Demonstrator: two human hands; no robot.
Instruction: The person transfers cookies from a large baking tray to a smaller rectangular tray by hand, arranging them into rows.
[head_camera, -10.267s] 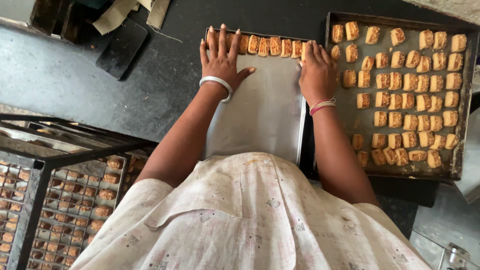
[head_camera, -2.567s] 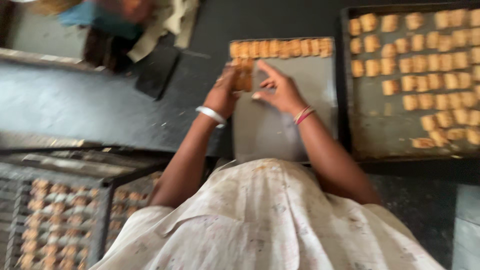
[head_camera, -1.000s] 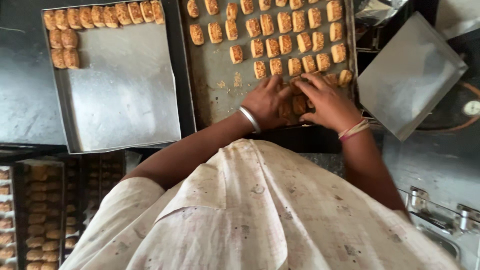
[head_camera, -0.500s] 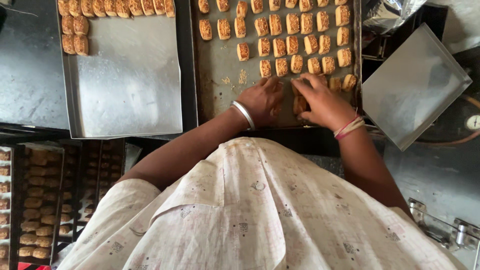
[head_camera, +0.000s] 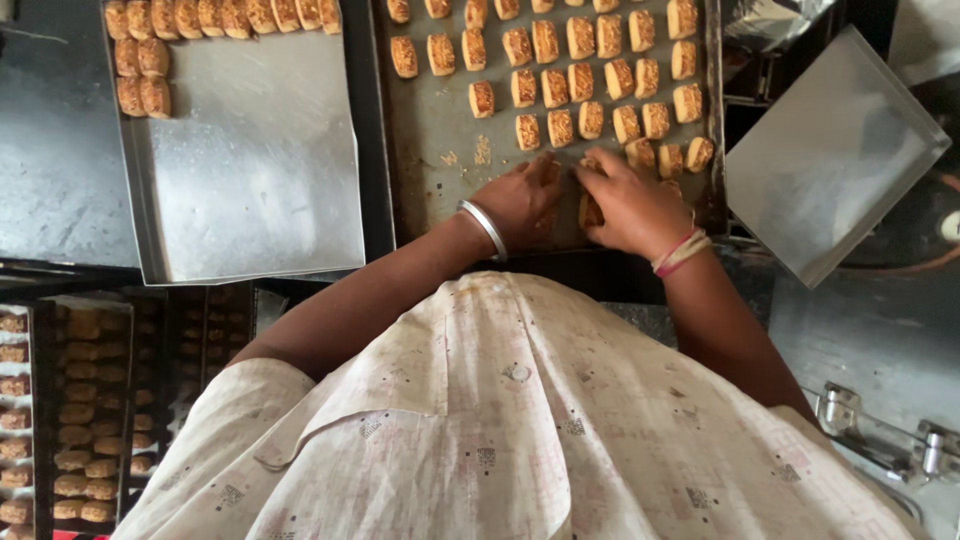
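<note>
Both hands rest low on the dark, crumb-strewn metal baking tray (head_camera: 430, 150). The left hand (head_camera: 520, 200), a silver bangle at its wrist, lies flat with fingers curled toward the right hand (head_camera: 630, 205), which cups a small stack of golden-brown rectangular biscuits (head_camera: 590, 208) between them. More such biscuits stand in rows just above. A shinier steel tray (head_camera: 260, 170) lies to the left on the dark counter (head_camera: 50, 170).

Surface: dark worktop (head_camera: 60, 170), upper left of frame | On it: pale steel tray (head_camera: 250, 170) upper left; darker baking tray (head_camera: 435, 130) just beside it, upper centre | Upper right: empty tilted tray (head_camera: 830, 160), support unclear
</note>
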